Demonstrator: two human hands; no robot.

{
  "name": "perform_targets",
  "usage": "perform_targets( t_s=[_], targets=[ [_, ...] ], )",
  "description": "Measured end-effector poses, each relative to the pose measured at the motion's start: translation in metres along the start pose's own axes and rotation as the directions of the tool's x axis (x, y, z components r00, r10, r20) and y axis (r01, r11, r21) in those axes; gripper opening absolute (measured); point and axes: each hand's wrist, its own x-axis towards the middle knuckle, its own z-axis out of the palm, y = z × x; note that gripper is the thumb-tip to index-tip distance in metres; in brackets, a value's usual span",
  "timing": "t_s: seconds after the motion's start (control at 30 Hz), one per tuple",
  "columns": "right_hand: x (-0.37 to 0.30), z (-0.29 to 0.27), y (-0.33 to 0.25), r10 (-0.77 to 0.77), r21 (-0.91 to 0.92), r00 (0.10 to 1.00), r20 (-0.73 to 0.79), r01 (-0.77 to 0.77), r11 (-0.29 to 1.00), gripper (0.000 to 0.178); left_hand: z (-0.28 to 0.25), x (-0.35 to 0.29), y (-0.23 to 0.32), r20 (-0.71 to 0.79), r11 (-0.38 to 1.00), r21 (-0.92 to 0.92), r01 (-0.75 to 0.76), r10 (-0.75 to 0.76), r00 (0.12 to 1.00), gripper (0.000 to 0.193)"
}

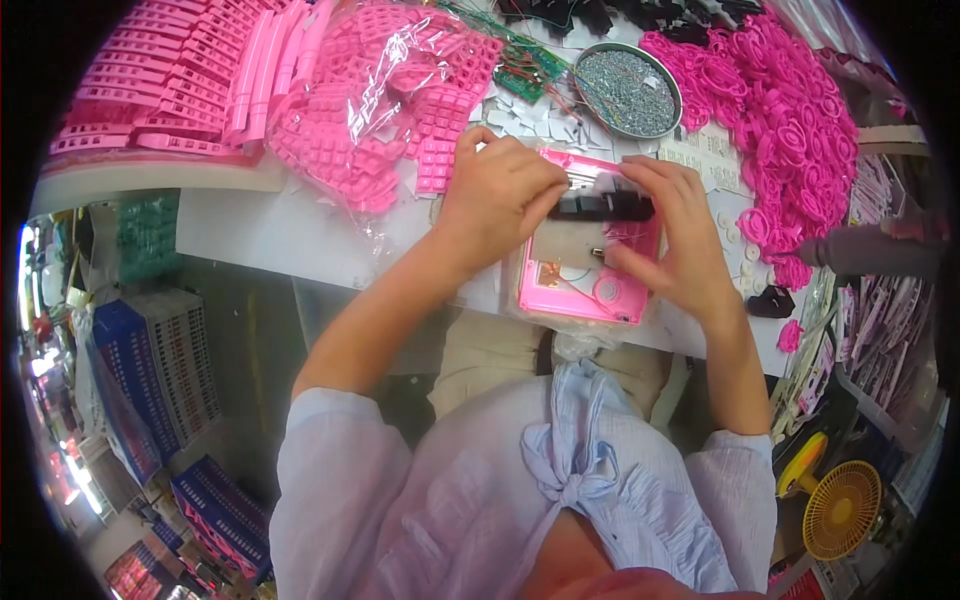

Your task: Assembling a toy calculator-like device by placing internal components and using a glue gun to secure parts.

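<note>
In front of me an open pink plastic casing (556, 303) lies on the white work surface, with clear plastic film under its near edge. Across its far half sits a black block-shaped part (608, 207). My left hand (500, 195) is pinched at the left end of that part; whatever lies between the fingertips is hidden. From the right, my right hand (685, 235) spans the casing with thumb and fingers apart, the fingertips near its far edge. Close to that thumb is a small metal piece (598, 253). A round part (607, 290) sits in the casing's near right corner.
A round metal bowl (680, 108) of small screws stands beyond the casing. Bagged pink keypads (345, 130) and stacked pink casings (165, 75) are at left. Pink ring-shaped parts (800, 150) pile up at right, green circuit boards (525, 68) behind. A yellow fan (842, 510) stands lower right.
</note>
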Motion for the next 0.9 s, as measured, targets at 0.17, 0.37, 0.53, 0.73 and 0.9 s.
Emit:
perform_targets(
  t_s=[0.17, 0.37, 0.53, 0.73, 0.9],
  targets=[
    [0.007, 0.000, 0.023, -0.113, 0.061, 0.988, 0.106, 0.107, 0.992, 0.058, -0.008, 0.014, -0.007, 0.060, 0.990, -0.137, 0.018, -0.010, 0.998, 0.007],
    [-0.002, 0.005, 0.001, 0.016, 0.088, 0.991, 0.137, -0.028, 0.996, 0.058, -0.015, 0.026, -0.011, 0.255, 0.982, -0.173, -0.070, 0.113, 0.960, 0.008],
    [-0.008, 0.010, 0.005, -0.011, 0.112, 0.990, 0.144, -0.005, 0.994, 0.056, -0.015, 0.030, -0.010, 0.365, 0.973, -0.142, -0.180, 0.221, 0.905, 0.010],
    [-0.001, 0.007, 0.000, -0.085, 0.058, 0.977, 0.198, 0.075, 0.996, 0.049, -0.018, 0.030, -0.004, 0.427, 0.938, -0.035, -0.345, 0.326, 0.843, 0.019],
    [0.007, 0.003, -0.006, -0.058, 0.021, 0.959, 0.277, 0.054, 0.998, 0.047, -0.022, 0.019, 0.003, 0.447, 0.991, -0.098, -0.094, 0.128, 0.885, 0.020]
  ],
)
